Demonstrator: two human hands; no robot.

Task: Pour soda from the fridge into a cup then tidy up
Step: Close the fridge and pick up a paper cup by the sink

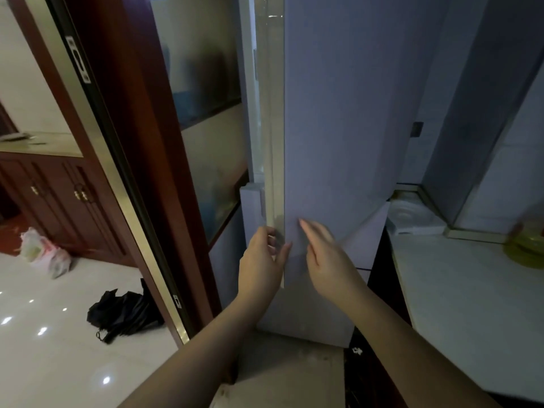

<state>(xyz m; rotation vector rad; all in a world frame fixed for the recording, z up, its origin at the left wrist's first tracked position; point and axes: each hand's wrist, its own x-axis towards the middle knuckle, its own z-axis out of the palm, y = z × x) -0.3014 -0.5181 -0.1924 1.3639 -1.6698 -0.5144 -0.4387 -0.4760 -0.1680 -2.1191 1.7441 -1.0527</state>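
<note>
No legible text, label, brand, number or sign on any surface.

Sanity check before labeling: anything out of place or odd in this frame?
Mostly floor clutter: a collapsed black umbrella and a pink-white plastic bag lie on the tiles left of the fridge door. No spill or damage shows. The right hand is motion-blurred.
</note>
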